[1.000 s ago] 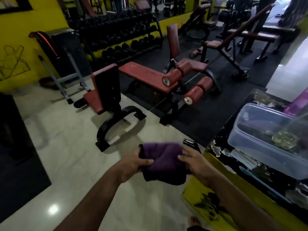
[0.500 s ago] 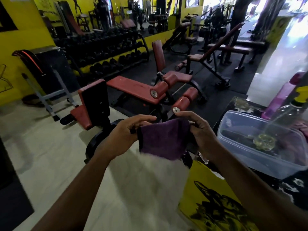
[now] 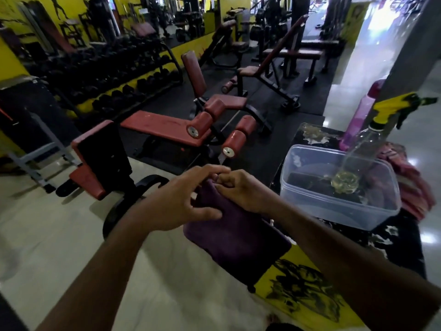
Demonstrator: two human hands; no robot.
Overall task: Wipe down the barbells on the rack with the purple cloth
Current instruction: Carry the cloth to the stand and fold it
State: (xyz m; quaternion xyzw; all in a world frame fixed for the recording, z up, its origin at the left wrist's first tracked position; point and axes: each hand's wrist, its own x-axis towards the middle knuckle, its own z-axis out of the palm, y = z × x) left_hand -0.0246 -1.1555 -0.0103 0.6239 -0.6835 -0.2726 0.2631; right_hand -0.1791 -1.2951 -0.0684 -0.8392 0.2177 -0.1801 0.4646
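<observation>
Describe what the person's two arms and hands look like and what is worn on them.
Both forearms are bare up to the frame edge: no sleeves, watch or bracelet visible. The left hand and right hand wear no gloves, and no rings can be made out. Fingernails look short.

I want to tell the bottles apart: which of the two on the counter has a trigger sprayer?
The clear plastic bottle standing in the clear plastic tub: it carries a yellow trigger spray head. The pink bottle behind it shows none.
</observation>
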